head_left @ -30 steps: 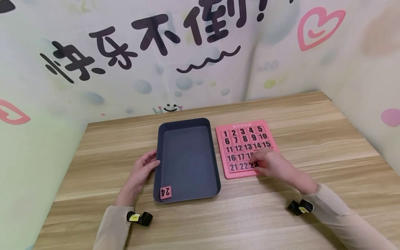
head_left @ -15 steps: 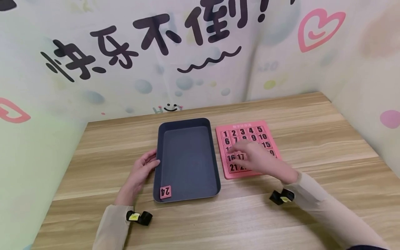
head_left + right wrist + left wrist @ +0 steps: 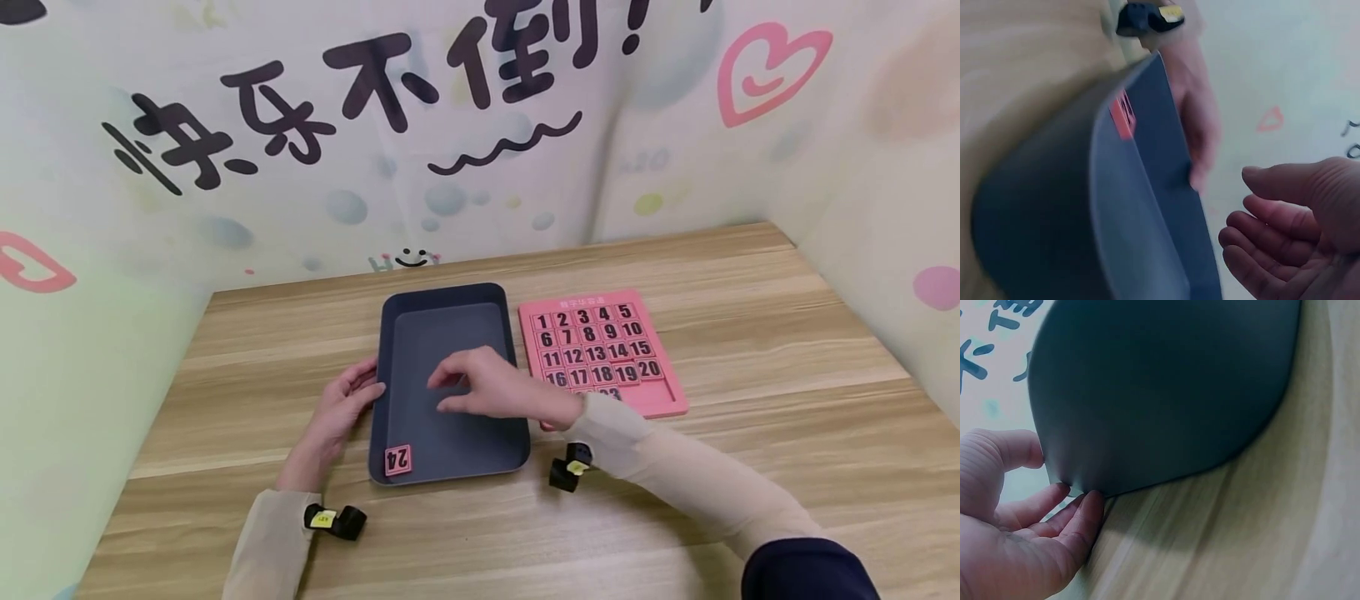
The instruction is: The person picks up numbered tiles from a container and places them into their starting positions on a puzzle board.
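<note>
A dark blue-grey rectangular tray (image 3: 450, 325) lies on the wooden table, with a pink tile marked 24 (image 3: 398, 460) in its near left corner. My left hand (image 3: 333, 421) pinches the tray's left wall, thumb at the rim and fingertips against the outside (image 3: 1088, 512). Over the tray's middle hovers my right hand (image 3: 491, 387), fingers loosely bent and nothing between them (image 3: 1285, 234). Right of the tray lies a pink number puzzle board (image 3: 678, 404). Its tiles run in rows from 1; my right wrist covers part of the bottom row, and bare slot shows right of 23.
Wood-grain table (image 3: 787, 350) surrounds the tray and board. A white printed wall cloth (image 3: 300, 217) with large black characters stands behind the table's far edge. Each wrist carries a black strapped camera (image 3: 348, 522).
My right hand has moved left from the puzzle board's lower right to over the tray, uncovering the 19 and 20 tiles. The left hand and the 24 tile stay put.
</note>
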`<control>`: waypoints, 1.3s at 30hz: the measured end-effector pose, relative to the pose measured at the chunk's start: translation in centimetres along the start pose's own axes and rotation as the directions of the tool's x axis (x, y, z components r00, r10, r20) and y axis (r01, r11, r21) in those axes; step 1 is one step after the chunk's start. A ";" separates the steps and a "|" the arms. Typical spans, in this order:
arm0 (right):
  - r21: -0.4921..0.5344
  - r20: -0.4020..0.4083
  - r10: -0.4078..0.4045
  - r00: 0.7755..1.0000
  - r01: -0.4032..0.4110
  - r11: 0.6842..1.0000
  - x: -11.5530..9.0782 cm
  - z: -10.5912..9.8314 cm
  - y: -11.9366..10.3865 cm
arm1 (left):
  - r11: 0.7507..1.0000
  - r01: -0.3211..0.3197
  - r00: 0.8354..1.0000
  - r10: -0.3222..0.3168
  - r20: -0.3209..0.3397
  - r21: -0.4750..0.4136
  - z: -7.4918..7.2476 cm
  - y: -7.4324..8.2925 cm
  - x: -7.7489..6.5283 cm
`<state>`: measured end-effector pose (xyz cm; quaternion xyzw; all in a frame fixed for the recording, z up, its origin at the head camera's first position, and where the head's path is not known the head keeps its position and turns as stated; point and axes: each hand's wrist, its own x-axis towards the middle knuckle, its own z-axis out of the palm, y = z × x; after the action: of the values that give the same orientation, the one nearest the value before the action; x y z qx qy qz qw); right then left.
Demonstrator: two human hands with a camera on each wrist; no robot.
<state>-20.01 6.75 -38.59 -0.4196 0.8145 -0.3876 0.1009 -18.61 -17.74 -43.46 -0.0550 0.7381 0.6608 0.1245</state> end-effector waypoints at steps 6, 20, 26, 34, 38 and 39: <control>0.045 0.095 0.059 0.994 -0.063 0.997 1.3 2.4 -0.6 | 1.000 0.007 1.000 -0.007 -0.006 0.008 0.0 0.1 0.1; -0.051 0.204 0.077 0.976 -0.068 0.996 2.1 6.3 -1.1 | 1.000 -0.006 1.000 0.006 -0.003 0.004 0.0 0.0 0.0; -0.134 0.198 0.084 0.977 -0.058 0.989 2.3 7.1 -1.4 | 1.000 -0.004 1.000 0.004 -0.013 0.006 0.0 -0.1 0.1; -0.274 0.188 0.075 0.979 -0.021 0.961 2.5 7.7 -1.6 | 1.000 -0.004 1.000 0.005 -0.010 0.016 0.0 -0.2 0.1; -0.286 0.193 0.081 0.978 -0.023 0.958 2.5 7.3 -1.7 | 1.000 0.001 1.000 -0.001 -0.014 0.017 0.0 -0.2 0.1; -0.281 0.191 0.085 0.978 -0.029 0.959 2.5 7.1 -1.7 | 1.000 0.001 1.000 -0.001 -0.017 0.016 0.0 -0.1 0.2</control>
<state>-17.07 0.37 -41.80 -0.4429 0.8581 -0.2227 0.1341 -18.73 -17.71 -43.65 -0.0598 0.7444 0.6543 0.1191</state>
